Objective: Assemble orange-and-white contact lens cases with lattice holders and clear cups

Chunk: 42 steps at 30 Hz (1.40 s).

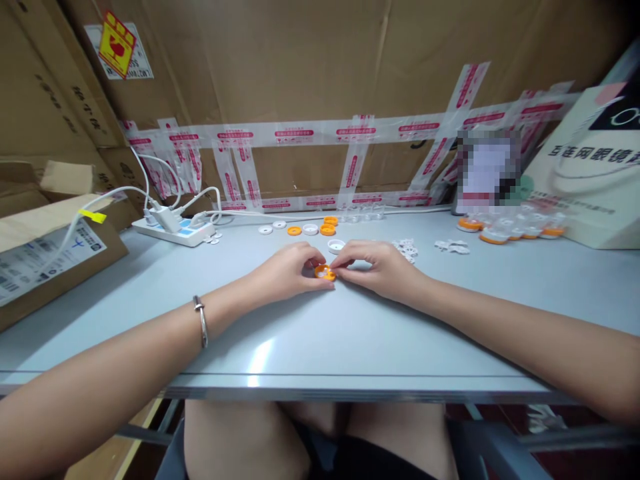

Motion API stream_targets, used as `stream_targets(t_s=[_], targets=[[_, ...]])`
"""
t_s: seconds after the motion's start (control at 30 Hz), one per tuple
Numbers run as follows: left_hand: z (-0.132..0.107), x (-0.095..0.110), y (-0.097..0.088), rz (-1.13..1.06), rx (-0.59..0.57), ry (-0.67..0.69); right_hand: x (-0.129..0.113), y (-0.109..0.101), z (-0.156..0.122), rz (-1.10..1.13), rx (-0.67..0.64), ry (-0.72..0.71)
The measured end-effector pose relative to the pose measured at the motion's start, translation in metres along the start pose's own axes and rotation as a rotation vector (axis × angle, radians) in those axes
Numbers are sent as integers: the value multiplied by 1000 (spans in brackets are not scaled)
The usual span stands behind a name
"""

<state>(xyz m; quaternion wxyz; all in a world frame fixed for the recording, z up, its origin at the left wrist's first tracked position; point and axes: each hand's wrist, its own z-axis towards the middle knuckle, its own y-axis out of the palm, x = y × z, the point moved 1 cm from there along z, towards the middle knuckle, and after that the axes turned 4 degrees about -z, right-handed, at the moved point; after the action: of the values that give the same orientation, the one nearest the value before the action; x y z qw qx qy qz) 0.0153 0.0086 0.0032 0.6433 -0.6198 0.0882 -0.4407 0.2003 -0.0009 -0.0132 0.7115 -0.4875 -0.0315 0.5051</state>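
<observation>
At the middle of the table lies a small round orange cap [325,273], its hollow side up, with small white or clear pieces inside. My left hand [287,273] grips it from the left, thumb in front and fingers behind. My right hand [375,267] is closed in a pinch at the cap's right edge; whatever is between its fingertips is too small to make out. Just behind the hands sits a white round cap [336,247]. Beyond it are more orange caps [327,230] and white caps [311,229]. Small white parts [406,250] lie in a pile behind my right hand.
More white parts [453,247] lie further right. Clear domes with orange bases [520,227] cluster near a paper bag [590,167] and a propped phone [483,173]. A power strip [175,230] with cables and an open carton [55,247] are at left. Cardboard [300,67] walls the back.
</observation>
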Motion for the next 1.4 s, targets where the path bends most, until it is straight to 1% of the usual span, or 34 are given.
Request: stream_targets(t_s=[0.23, 0.37, 0.5, 0.73, 0.87, 0.93, 0.97, 1.03, 1.13, 1.2, 1.23, 1.3, 1.4], targets=[[-1, -1, 2, -119, -17, -11, -1, -2, -2, -38, -83, -122], [-2, -2, 2, -213, -61, -7, -3, -5, -3, -48, -109, -187], [-3, -2, 3, -275, -90, -17, -2, -6, -3, -58, -133, -194], [-4, -1, 2, -288, -100, -37, 0, -7, -3, -10, -155, -126], [-4, 1, 0, -278, -93, -40, -3, -5, -3, 8, -159, -95], [-4, 1, 0, -276, -82, -46, -5, -6, -2, 24, -135, -60], [-4, 2, -1, -278, -77, -52, -6, -8, 0, 30, -96, -31], [-5, 2, -2, -285, -71, -71, -5, -17, 2, 19, 37, 57], [-5, 0, -6, -289, -62, -129, 6, -36, 5, -19, 252, 246], [-5, -3, -10, -275, -51, -163, 18, -47, 6, -40, 319, 363], [-5, -4, -11, -266, -49, -170, 24, -49, 6, -58, 321, 397], [-5, -6, -13, -251, -57, -161, 34, -48, 7, -116, 270, 388], [-3, -7, -12, -251, -73, -135, 42, -33, 10, -185, 117, 254]])
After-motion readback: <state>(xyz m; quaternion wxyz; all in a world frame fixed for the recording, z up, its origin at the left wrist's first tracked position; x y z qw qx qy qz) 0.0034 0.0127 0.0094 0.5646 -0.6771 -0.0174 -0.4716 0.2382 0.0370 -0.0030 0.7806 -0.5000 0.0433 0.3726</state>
